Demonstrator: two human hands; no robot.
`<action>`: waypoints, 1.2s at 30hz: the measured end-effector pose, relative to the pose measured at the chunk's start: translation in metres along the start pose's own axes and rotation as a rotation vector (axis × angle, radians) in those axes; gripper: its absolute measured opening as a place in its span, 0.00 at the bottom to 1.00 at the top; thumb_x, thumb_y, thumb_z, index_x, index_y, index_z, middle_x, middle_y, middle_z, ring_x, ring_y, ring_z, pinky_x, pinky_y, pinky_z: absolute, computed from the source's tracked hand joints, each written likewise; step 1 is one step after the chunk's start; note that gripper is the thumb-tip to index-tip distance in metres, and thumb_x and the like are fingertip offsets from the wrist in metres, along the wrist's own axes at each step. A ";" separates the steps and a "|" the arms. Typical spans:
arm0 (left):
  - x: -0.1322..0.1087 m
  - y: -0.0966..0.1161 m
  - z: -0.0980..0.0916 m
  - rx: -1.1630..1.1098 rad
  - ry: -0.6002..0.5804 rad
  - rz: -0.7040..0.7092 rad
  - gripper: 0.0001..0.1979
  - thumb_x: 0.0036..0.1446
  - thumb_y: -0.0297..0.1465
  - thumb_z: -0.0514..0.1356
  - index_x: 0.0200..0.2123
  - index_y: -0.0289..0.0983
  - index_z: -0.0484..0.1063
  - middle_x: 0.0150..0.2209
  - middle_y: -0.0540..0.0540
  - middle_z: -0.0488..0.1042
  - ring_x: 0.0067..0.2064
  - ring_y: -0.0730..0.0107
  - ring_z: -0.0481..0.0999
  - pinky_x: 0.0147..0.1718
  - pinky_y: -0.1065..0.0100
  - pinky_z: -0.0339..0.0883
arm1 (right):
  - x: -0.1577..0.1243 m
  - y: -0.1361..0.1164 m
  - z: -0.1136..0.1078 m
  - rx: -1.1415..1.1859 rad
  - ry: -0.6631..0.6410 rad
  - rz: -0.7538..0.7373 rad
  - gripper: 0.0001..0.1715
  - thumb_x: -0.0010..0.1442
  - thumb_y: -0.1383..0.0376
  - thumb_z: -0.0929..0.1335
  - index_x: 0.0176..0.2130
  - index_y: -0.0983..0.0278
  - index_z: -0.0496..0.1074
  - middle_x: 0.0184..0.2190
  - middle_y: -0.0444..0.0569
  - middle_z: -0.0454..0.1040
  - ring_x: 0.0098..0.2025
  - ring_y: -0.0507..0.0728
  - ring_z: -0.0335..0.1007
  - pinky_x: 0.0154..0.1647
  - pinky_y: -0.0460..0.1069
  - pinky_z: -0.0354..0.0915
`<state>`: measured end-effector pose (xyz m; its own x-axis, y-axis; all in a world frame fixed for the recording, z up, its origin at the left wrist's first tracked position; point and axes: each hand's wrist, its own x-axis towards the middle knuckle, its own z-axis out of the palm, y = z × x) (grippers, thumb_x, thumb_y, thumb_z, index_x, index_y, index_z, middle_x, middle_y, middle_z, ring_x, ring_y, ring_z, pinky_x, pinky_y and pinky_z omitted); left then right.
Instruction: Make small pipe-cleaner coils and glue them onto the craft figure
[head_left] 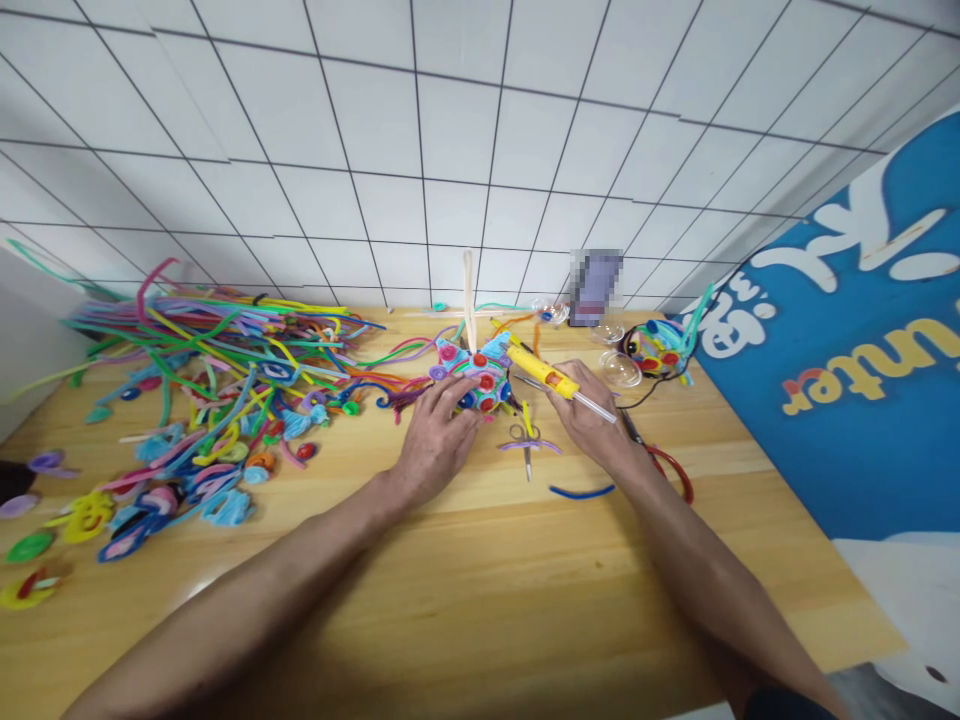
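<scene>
My left hand has its fingers closed on the lower left side of a colourful pipe-cleaner figure, which carries red and blue discs and pale blue points at its top. A pale stick or strap rises from behind its top. In my right hand is a yellow hot glue gun, a clear glue stick sticking out of its rear. Its front end is close to the figure's upper right; whether they touch I cannot tell. Below, between my hands, lie scissors with a purple pipe cleaner across them.
A big heap of pipe cleaners and several curled pieces cover the left of the table. Clear plastic domes, a phone-like object and another decorated figure stand back right. Red-handled pliers lie beside my right forearm; a blue pipe cleaner lies nearer.
</scene>
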<state>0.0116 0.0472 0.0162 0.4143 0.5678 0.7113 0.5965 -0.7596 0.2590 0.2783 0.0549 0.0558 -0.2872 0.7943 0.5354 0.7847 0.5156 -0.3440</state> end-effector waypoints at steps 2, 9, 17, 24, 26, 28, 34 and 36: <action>0.000 0.000 0.000 0.003 0.004 0.002 0.06 0.68 0.25 0.59 0.40 0.39 0.77 0.62 0.39 0.73 0.66 0.50 0.67 0.60 0.46 0.69 | 0.000 -0.001 0.000 -0.003 0.000 0.007 0.10 0.73 0.64 0.62 0.49 0.60 0.71 0.43 0.55 0.77 0.46 0.64 0.75 0.48 0.59 0.73; 0.000 0.001 0.000 0.017 0.027 0.024 0.05 0.67 0.25 0.60 0.40 0.38 0.76 0.61 0.38 0.73 0.65 0.50 0.68 0.60 0.47 0.70 | -0.001 -0.004 -0.001 -0.013 -0.012 0.000 0.10 0.73 0.66 0.62 0.50 0.61 0.71 0.44 0.56 0.77 0.47 0.64 0.75 0.49 0.59 0.74; 0.001 0.001 0.000 0.013 0.026 0.028 0.06 0.68 0.25 0.59 0.41 0.38 0.76 0.61 0.37 0.73 0.65 0.50 0.68 0.59 0.46 0.70 | -0.002 -0.002 0.001 -0.030 0.029 -0.010 0.10 0.72 0.66 0.63 0.50 0.61 0.71 0.43 0.55 0.78 0.46 0.64 0.76 0.48 0.59 0.74; 0.000 0.000 0.001 0.015 0.014 0.017 0.05 0.68 0.26 0.60 0.40 0.38 0.77 0.62 0.38 0.73 0.65 0.50 0.67 0.59 0.46 0.70 | -0.002 -0.002 0.002 -0.029 0.027 -0.004 0.10 0.72 0.66 0.63 0.51 0.62 0.71 0.43 0.55 0.77 0.45 0.63 0.76 0.47 0.59 0.74; 0.000 -0.001 0.001 0.011 0.012 0.012 0.06 0.68 0.26 0.60 0.40 0.38 0.77 0.62 0.38 0.73 0.65 0.50 0.68 0.59 0.46 0.70 | -0.002 -0.002 0.002 -0.030 0.022 0.005 0.10 0.72 0.66 0.63 0.50 0.62 0.71 0.43 0.55 0.77 0.45 0.63 0.76 0.47 0.59 0.75; 0.000 0.000 0.001 0.003 0.013 0.010 0.06 0.67 0.26 0.60 0.40 0.38 0.77 0.62 0.38 0.73 0.65 0.50 0.68 0.59 0.46 0.70 | -0.003 -0.002 0.002 -0.023 0.009 0.012 0.10 0.72 0.66 0.63 0.50 0.62 0.72 0.43 0.55 0.77 0.46 0.63 0.76 0.48 0.59 0.75; 0.000 0.001 0.000 -0.008 0.018 0.017 0.06 0.67 0.24 0.60 0.41 0.38 0.77 0.62 0.37 0.73 0.66 0.50 0.67 0.60 0.46 0.69 | -0.003 -0.004 0.001 -0.021 0.034 0.015 0.11 0.72 0.67 0.63 0.52 0.62 0.71 0.42 0.55 0.77 0.45 0.63 0.76 0.48 0.59 0.75; 0.000 0.001 0.000 0.000 0.020 0.021 0.06 0.67 0.24 0.60 0.41 0.38 0.77 0.62 0.38 0.73 0.66 0.50 0.67 0.60 0.46 0.70 | -0.003 -0.004 0.001 -0.026 0.040 0.005 0.11 0.72 0.67 0.63 0.51 0.62 0.71 0.41 0.55 0.77 0.45 0.63 0.76 0.47 0.59 0.75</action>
<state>0.0124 0.0469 0.0166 0.4129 0.5458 0.7291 0.5879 -0.7712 0.2443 0.2754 0.0504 0.0552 -0.2614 0.7832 0.5642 0.8005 0.5025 -0.3267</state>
